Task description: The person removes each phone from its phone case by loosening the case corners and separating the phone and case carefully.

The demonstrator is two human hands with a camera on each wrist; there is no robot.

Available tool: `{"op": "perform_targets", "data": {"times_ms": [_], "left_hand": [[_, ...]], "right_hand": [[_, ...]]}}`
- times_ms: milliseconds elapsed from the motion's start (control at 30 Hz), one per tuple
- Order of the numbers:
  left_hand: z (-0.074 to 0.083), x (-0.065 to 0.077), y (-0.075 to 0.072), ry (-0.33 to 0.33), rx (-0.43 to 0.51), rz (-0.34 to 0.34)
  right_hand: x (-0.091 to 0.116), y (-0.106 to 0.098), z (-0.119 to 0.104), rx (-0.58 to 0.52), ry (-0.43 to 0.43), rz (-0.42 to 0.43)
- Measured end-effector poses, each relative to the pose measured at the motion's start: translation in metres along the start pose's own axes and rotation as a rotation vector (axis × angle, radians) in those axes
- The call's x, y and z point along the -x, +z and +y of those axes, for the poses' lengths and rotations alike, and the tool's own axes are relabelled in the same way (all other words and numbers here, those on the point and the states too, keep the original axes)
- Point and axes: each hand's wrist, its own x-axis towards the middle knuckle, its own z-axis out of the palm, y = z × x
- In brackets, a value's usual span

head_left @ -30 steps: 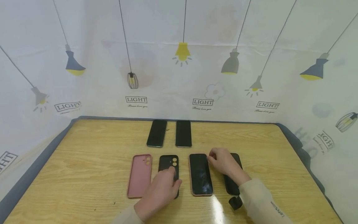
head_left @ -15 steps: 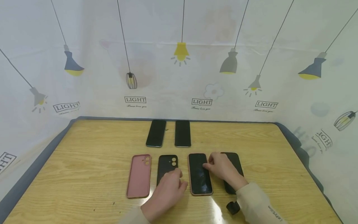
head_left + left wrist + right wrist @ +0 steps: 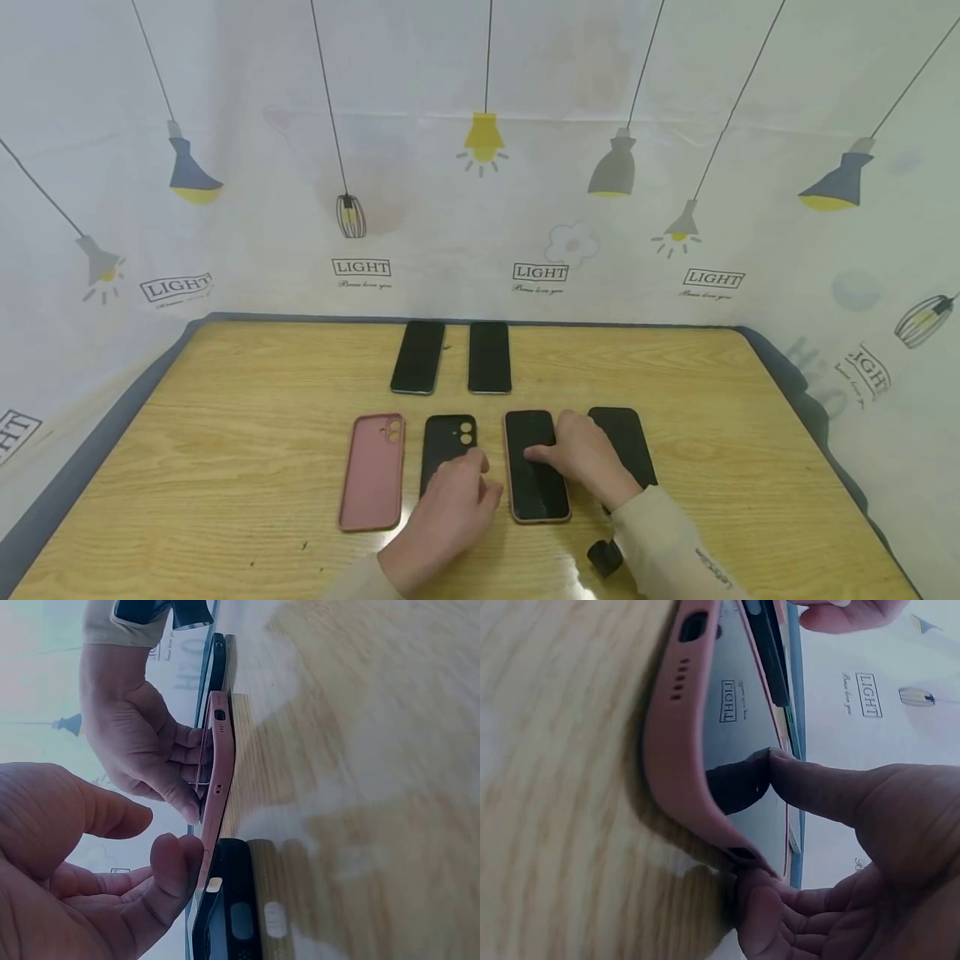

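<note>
A phone in a pink case (image 3: 536, 492) lies screen up on the wooden table. My right hand (image 3: 588, 454) grips it at its right side, the thumb on the screen and the curled fingers at the case's edge, as the right wrist view shows. My left hand (image 3: 453, 500) hovers over a black phone case (image 3: 442, 442), its fingers loosely bent and holding nothing; it hides the case's lower part. Left of that lies a pink phone case (image 3: 372, 471), inner side up. Under my right forearm, a black phone (image 3: 626, 437) is partly covered.
Two dark phones, a left one (image 3: 418, 357) and a right one (image 3: 490, 357), lie side by side at the table's back edge. A white curtain (image 3: 420, 292) printed with lamps rises behind and beside the table (image 3: 247, 467).
My right hand has moved left from beside the pink-cased phone, bringing its thumb onto the screen. My left hand has shifted slightly right and away from the black case's surface.
</note>
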Motion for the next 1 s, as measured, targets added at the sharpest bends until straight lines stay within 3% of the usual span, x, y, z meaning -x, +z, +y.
{"op": "perform_targets", "data": {"times_ms": [267, 533, 733, 1000], "left_hand": [[-0.001, 0.000, -0.002, -0.022, -0.007, 0.010], [-0.002, -0.001, -0.006, -0.038, 0.003, 0.017], [-0.002, 0.000, -0.010, -0.042, 0.026, 0.013], [-0.006, 0.000, -0.011, -0.031, 0.011, 0.035]], "right_hand": [[-0.006, -0.001, 0.000, -0.068, 0.047, -0.070], [-0.006, -0.006, 0.004, -0.181, 0.031, -0.101], [-0.004, -0.011, 0.002, -0.310, -0.035, -0.081], [0.001, -0.014, -0.003, -0.425, -0.157, 0.033]]}}
